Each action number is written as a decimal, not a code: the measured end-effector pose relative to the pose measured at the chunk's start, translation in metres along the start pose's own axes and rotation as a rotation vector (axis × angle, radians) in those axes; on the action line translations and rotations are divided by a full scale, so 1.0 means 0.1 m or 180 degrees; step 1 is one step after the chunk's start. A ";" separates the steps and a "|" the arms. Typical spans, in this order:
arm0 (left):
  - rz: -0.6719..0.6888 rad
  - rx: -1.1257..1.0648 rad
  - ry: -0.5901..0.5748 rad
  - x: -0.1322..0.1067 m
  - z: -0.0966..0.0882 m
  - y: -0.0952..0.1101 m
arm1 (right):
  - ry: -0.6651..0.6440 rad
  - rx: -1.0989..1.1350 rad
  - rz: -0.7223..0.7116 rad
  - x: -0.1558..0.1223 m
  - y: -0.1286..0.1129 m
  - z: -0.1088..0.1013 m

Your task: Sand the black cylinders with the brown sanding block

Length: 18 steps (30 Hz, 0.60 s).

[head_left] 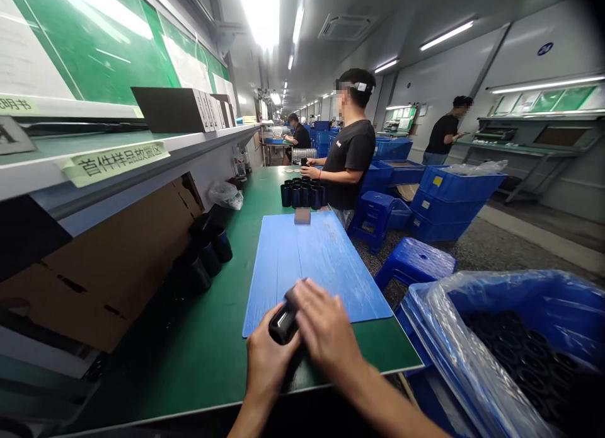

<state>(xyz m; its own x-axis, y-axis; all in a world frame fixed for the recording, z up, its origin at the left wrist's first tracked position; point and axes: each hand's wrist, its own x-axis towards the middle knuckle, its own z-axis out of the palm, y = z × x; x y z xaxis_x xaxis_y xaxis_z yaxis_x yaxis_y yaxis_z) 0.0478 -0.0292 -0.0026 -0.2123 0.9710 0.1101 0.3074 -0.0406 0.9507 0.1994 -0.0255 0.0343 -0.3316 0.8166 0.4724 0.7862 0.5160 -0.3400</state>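
Observation:
My left hand is closed around a small black cylindrical part at the near edge of the green bench. My right hand lies over the same part from the right, fingers curled on its far end. Both hands hover by the near end of a blue corrugated mat. A small brown block sits at the mat's far end.
Black tubes lean against a cardboard sheet on the left. A plastic-lined blue bin of black parts stands at my right. Blue stools and crates fill the aisle. Another person works over a cluster of black tubes farther along.

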 end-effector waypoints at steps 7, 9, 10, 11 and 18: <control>0.0077 0.0133 -0.0006 0.02 0.01 -0.05 | -0.0049 0.0018 0.0002 -0.01 -0.19 0.05; 0.0059 0.0174 -0.0102 0.02 0.00 -0.05 | -0.0159 0.0149 -0.0123 0.04 -0.07 0.07; 0.0096 0.0193 -0.0081 0.03 0.00 -0.05 | -0.0118 0.0203 -0.0003 0.09 0.05 0.07; 0.0139 0.0216 -0.0044 0.03 0.00 -0.04 | 0.0014 0.0231 0.0285 0.15 0.20 0.05; 0.0086 0.0269 0.0048 0.02 0.01 0.02 | 0.0633 0.0188 0.0973 0.20 0.61 -0.20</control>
<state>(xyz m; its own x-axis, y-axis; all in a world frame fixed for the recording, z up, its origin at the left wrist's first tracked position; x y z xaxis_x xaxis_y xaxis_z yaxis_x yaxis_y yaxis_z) 0.0484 -0.0272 -0.0011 -0.2167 0.9661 0.1402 0.3902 -0.0459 0.9196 0.2513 0.0177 0.0391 0.0263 0.8720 0.4887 0.8000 0.2748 -0.5334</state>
